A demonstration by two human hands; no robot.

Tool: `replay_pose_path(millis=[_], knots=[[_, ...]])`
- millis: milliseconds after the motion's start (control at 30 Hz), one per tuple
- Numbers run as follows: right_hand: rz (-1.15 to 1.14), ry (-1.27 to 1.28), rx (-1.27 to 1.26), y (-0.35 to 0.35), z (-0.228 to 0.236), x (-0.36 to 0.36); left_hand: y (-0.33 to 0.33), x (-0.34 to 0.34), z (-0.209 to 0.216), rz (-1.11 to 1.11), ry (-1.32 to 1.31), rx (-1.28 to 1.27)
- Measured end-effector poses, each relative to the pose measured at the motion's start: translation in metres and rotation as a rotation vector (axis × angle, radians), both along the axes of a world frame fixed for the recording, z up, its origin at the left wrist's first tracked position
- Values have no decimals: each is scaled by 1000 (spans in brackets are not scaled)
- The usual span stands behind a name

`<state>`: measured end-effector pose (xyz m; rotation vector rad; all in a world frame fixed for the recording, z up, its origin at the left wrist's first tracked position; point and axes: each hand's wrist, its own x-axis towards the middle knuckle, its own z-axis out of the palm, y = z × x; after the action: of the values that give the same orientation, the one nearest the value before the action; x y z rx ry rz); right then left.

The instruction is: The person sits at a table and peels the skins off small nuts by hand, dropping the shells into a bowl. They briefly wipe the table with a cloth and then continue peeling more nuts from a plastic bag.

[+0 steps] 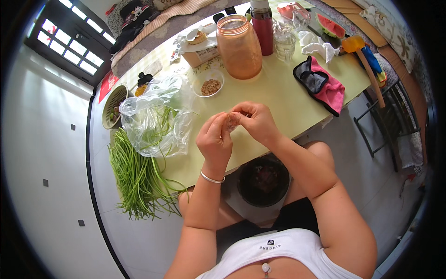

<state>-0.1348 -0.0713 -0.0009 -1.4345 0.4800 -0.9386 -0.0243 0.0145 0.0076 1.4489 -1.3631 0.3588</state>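
Note:
My left hand [215, 138] and my right hand [257, 122] meet above the near edge of the table, their fingertips pinched together. Between them is a small, crinkled, translucent pinkish thing [232, 122], partly covered by my fingers; its kind cannot be made out. A white bowl [197, 89] with small brown bits in it stands just beyond my left hand. To the left, a clear plastic bag [139, 132] holds some green stalks. A large bunch of long green stalks [132, 176] lies beside it, hanging over the table's edge.
A large orange-tinted jar [239, 51], a dark red bottle [262, 30] and a glass mug [284, 46] stand at the back. On the right lie a pink and grey cloth [329, 90] and an orange mallet [354, 44]. A black bin [263, 197] sits below, between my knees.

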Motion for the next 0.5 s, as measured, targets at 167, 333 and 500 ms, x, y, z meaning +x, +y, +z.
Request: replay_pose_path(millis=[167, 333, 500], knots=[[-217, 135, -599, 8, 20, -8, 4, -2, 18, -60, 138, 307], [-277, 127, -503, 9, 14, -8, 5, -11, 11, -41, 127, 329], [-322, 105, -150, 9, 11, -2, 6, -23, -2, -29, 52, 221]])
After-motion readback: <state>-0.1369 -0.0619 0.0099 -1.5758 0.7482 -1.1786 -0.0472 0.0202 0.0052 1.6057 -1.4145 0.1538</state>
